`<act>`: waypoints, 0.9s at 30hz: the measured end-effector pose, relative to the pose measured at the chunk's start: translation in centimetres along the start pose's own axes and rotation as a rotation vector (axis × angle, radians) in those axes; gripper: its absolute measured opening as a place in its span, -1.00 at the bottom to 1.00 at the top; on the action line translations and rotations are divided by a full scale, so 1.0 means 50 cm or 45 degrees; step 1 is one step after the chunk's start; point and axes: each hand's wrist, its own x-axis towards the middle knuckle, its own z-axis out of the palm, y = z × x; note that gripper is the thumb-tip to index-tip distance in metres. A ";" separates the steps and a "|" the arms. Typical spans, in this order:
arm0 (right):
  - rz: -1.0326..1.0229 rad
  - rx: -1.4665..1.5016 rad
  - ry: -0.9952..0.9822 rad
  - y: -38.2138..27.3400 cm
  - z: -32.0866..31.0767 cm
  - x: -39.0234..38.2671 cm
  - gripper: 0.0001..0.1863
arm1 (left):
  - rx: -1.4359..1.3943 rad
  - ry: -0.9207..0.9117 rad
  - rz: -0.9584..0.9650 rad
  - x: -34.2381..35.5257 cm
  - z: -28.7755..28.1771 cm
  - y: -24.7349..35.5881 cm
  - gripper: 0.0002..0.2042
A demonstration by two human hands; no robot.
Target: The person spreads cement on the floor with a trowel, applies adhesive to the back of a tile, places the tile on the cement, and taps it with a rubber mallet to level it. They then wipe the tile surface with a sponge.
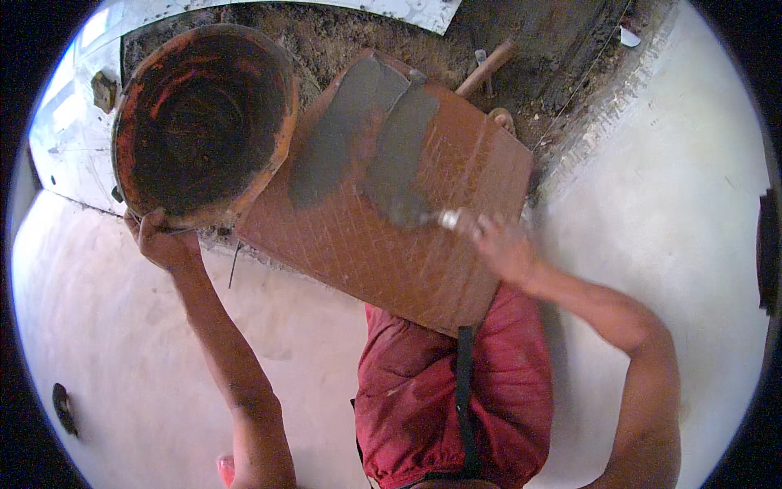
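Over on the left, a round, deep bucket with a dark, crusted inside and worn orange edges (284, 143) is tilting its wide mouth up into view, and the left hand (160, 236) is gripping it at the lower rim, fingers bent in close with the thumb pressing over the edge. Across the middle, a big reddish-brown square tile with a grid of lines over its face (366, 261) is lying at an angle, its lowest corner reaching over red cloth shorts (448, 407). Two thick patches of wet grey mortar (346, 114) are covering its upper part, with a smear trailing lower down. And the right hand (501, 244) is working right above that tile, fingers curling around the white-ended handle of a small trowel (448, 218), its grey-coated blade meeting the smear; slight blur is hiding exactly how tightly they're closing. Past the tile's top edge, a brown wooden stick (489, 67) is jutting out over dark, rough soil (554, 61). A dark strap (464, 391) is hanging down the shorts, and smooth pale flooring (309, 350) is spreading out on both sides.
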 end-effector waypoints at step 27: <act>-0.100 0.711 -0.312 0.043 -0.094 0.240 -0.39 | -0.358 -0.073 -0.136 -0.017 -0.045 0.037 -0.55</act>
